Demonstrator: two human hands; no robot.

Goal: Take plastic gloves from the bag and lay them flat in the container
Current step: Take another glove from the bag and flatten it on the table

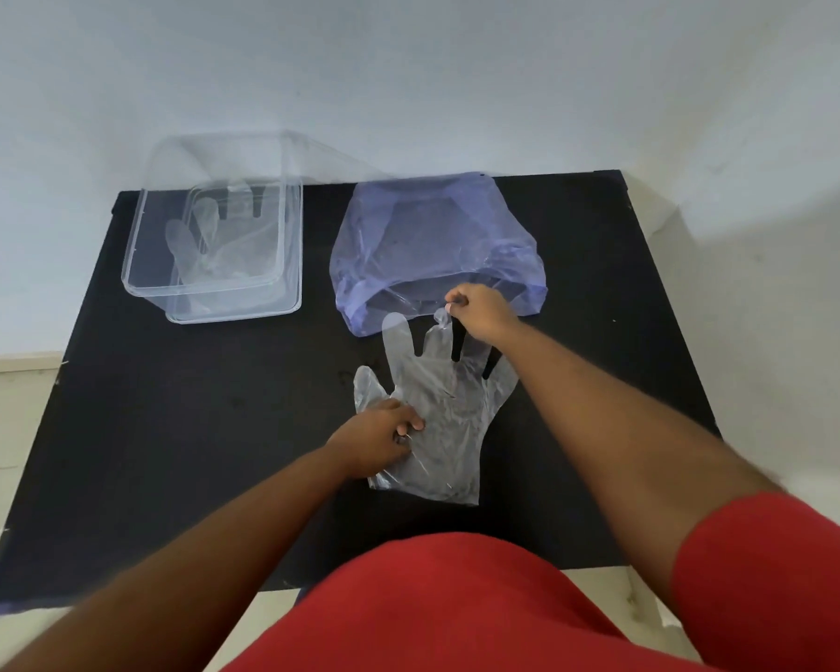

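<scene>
A clear plastic glove (449,405) lies spread on the black table (190,405), fingers pointing toward the bag. My left hand (377,441) presses and pinches its cuff side near the thumb. My right hand (481,312) pinches the tip of a middle finger of the glove, right at the bag's mouth. The blue translucent bag (432,235) sits behind the glove, its opening toward me. At the back left stands the clear container (141,244), tilted on its lid, with a glove (214,244) lying flat inside.
A pale wall runs behind the table. The table's left and right edges drop to a light floor. My red shirt fills the bottom of the view.
</scene>
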